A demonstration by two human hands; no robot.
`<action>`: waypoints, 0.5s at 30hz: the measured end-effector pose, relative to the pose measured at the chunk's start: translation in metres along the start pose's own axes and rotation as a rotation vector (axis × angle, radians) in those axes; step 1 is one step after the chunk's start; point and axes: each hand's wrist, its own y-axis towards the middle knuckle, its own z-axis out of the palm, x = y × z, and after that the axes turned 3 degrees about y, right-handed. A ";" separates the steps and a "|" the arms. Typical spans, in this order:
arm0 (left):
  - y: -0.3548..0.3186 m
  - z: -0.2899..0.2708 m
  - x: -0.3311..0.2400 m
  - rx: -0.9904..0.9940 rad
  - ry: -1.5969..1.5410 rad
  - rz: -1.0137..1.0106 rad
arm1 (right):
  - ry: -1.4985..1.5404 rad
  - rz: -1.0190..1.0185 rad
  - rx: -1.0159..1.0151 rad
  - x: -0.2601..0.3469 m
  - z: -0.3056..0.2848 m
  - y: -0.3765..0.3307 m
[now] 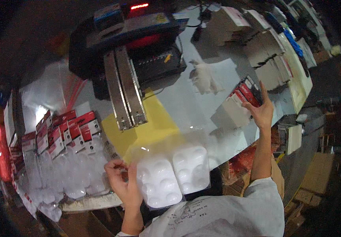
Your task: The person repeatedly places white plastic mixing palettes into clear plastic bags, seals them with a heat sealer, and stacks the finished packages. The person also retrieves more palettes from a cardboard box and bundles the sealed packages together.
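Note:
Two white plastic palettes (159, 183) with round wells lie side by side at the table's near edge, against my shirt, with clear film around them. My left hand (125, 183) is beside the left palette, thumb near its edge. Its fingers are half curled and apart from the thumb, with nothing visible between them. Farther right, my right hand (262, 112) reaches to a small stack of red, black and white header cards (246, 93). Thumb and index finger lie on opposite sides of the cards, gripping them.
Packed clear bags with red header cards (73, 132) pile up on the left. A dark machine (139, 43) with a metal rail (125, 91) stands beyond a yellow sheet (154, 114). Stacks of grey card (271, 65) fill the far right. Clear film sheets (40, 102) lie far left.

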 end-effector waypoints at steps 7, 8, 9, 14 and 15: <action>0.000 -0.006 0.008 0.037 0.207 0.074 | 0.382 0.117 0.135 -0.012 0.018 -0.003; 0.001 -0.007 0.007 0.026 0.237 0.075 | 0.264 0.120 0.134 -0.005 0.014 -0.004; 0.002 -0.007 0.005 0.032 0.241 0.081 | 0.169 0.104 0.118 0.005 0.009 -0.005; -0.009 -0.008 -0.024 0.062 0.012 0.150 | 0.570 0.082 0.202 0.101 -0.022 -0.018; -0.014 -0.009 -0.031 0.166 -0.187 -0.043 | 0.820 0.011 0.353 0.124 -0.022 -0.022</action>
